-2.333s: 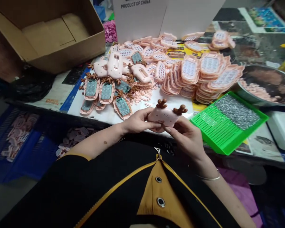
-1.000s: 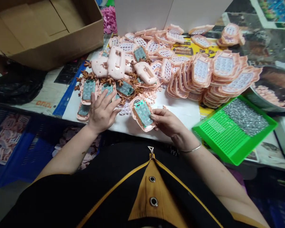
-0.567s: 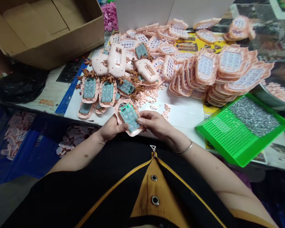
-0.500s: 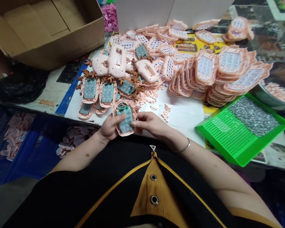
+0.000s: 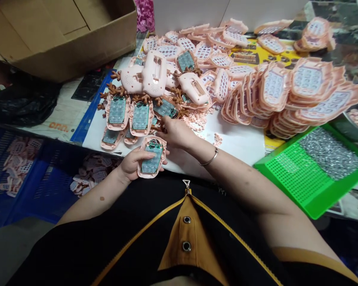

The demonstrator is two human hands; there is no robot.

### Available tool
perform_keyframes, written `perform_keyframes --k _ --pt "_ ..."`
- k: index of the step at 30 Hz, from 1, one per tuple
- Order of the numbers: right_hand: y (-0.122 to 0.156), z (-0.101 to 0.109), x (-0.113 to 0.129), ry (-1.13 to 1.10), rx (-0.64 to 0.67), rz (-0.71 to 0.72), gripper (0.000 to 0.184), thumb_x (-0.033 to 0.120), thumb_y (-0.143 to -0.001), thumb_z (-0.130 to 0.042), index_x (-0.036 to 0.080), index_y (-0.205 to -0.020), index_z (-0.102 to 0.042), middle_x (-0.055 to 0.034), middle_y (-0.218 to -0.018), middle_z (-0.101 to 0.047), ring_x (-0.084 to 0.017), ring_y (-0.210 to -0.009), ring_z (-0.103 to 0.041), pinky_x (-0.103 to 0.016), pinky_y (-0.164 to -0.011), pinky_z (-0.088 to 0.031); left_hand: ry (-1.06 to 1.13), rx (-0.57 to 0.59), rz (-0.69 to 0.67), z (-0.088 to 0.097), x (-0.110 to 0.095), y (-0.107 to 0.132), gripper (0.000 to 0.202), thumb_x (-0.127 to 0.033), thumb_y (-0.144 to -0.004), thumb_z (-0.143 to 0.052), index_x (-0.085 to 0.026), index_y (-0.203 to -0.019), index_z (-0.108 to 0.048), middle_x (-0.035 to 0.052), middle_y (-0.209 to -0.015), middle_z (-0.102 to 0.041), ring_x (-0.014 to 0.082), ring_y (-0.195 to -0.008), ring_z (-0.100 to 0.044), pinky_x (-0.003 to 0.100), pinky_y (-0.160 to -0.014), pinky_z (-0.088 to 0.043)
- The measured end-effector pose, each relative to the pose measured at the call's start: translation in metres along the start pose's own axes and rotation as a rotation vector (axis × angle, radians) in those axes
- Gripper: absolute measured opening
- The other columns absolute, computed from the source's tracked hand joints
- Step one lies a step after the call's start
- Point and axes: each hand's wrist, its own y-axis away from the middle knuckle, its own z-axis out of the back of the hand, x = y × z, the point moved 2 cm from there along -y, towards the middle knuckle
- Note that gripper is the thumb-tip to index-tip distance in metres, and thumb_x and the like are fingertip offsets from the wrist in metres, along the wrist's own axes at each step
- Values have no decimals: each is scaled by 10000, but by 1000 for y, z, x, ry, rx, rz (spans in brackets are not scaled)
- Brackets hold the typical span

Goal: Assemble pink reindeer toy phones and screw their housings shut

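orange "onn." lettering (image 5: pixel 58 126), pale table sheet (image 5: pixel 67 113)

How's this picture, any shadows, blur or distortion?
Head view: the white sheet is bright while the black bag sinks into shadow; head view: the right hand looks slightly soft; head view: the rightmost stacked panels seem stretched.

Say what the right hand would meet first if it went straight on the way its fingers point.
Probably the brown antler piece just ahead of the right hand, then the open pink shell beyond it. Depth is unclear there, and the fingertips may be touching the antler piece.
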Motion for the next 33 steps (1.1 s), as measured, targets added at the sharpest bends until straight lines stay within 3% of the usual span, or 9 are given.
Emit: perform_keyframes --k 5,10,14,18,20,23,26,29,33 --pt "18 4 -10 191 -33 89 306 294 -1009 -431 122 -1202 -594 -162 -997 -771 -265 -833 -701 -333 -644 -419 -19 9 27 0 0 -4 467 -182 -678 -764 -133 -1121 -626 164 -1064 -783 309 -843 -779 341 -607 -639" --pt "50 13 -33 279 -284 73 428 318 -1061 -290 163 -1204 -662 -155 -975 -753 -225 -791 -669 -316 -600 -366 -3 5 32 -2 1 -9 459 -282 -708 -749 -102 -1119 -654 195 -1134 -761 319 -882 -775 349 -628 -637" --pt "77 4 -47 260 -384 120 378 240 -1013 -421 228 -1313 -650 -131 -1048 -776 -191 -764 -648 -306 -604 -400 65 93 -12 -14 -3 -14 659 -335 -715 -746 -138 -1324 -587 185 -1151 -760 299 -811 -776 366 -627 -626" --pt "96 -8 -62 249 -500 126 358 217 -987 -490 260 -1275 -697 -106 -1160 -782 -196 -857 -694 -298 -667 -477 64 166 -3 -26 -3 -17 920 -298 -724 -736 -216 -1557 -355 177 -1187 -754 291 -793 -771 381 -626 -616" --pt "102 -10 -68 265 -567 113 362 212 -986 -500 283 -1272 -711 -87 -1098 -800 -186 -823 -700 -295 -664 -487 59 178 9 -28 -2 -18 958 -298 -729 -736 -226 -1582 -306 174 -1184 -756 285 -798 -769 375 -634 -612" --pt "108 -12 -74 235 -573 116 366 210 -978 -519 306 -1265 -725 -67 -969 -816 -164 -711 -685 -294 -637 -494 57 201 35 -31 0 -20 918 -327 -736 -738 -211 -1562 -354 185 -1173 -758 286 -803 -768 363 -640 -603" --pt "112 -14 -76 48 -621 100 323 238 -990 -498 270 -1181 -756 -85 -987 -815 -188 -797 -733 -312 -691 -560 40 259 93 -35 2 -22 886 -349 -715 -764 -183 -1517 -426 208 -1203 -744 303 -837 -768 367 -647 -606" --pt "118 -18 -78 -301 -676 91 253 253 -971 -520 255 -1086 -746 -97 -1044 -791 -215 -932 -748 -358 -784 -620 25 302 173 -39 8 -27 847 -356 -708 -798 -175 -1474 -485 217 -1248 -725 298 -887 -768 358 -680 -615" --pt "129 -27 -87 -785 -637 37 204 299 -897 -643 243 -1084 -701 -106 -1106 -717 -209 -908 -729 -388 -797 -641 58 313 276 -45 21 -37 663 -358 -687 -847 -151 -1281 -635 191 -1184 -752 251 -844 -763 344 -684 -634"
